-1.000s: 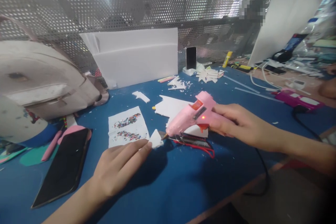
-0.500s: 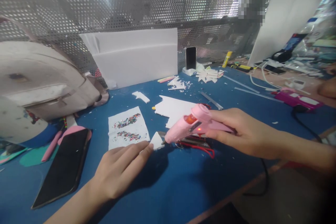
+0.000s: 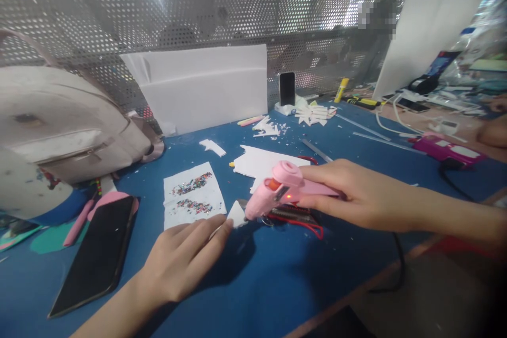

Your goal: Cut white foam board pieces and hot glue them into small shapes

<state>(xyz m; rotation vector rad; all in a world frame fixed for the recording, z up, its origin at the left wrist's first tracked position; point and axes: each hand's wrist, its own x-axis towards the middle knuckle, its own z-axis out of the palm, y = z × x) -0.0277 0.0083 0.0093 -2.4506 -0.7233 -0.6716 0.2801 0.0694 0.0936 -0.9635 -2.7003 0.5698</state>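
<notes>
My right hand (image 3: 336, 193) is closed round the handle of a pink glue gun (image 3: 273, 193), whose small light glows red. The gun's nozzle end is at the right edge of a small white foam-board piece (image 3: 236, 215); I cannot tell whether they touch. My left hand (image 3: 186, 256) pinches that piece by its left side between thumb and fingers. Just behind it lies a white paper (image 3: 172, 211) with two strips of multicoloured beads or sequins (image 3: 194, 205). A larger jagged white board (image 3: 257, 161) lies behind the gun. Partly hidden under the gun is a dark tool with a red cord (image 3: 312, 228).
A black phone (image 3: 95, 253) lies at left, near a pale backpack (image 3: 71, 121). White scraps (image 3: 312, 113) and an upright phone (image 3: 287, 88) are at the back. A magenta glue gun (image 3: 447, 149) with a black cable lies right. Another person's hand (image 3: 493, 132) shows at the right edge.
My right hand and the pink glue gun have shifted slightly left, and the gun looks more steeply tilted. My left hand keeps its pinch on the white piece, almost unmoved.
</notes>
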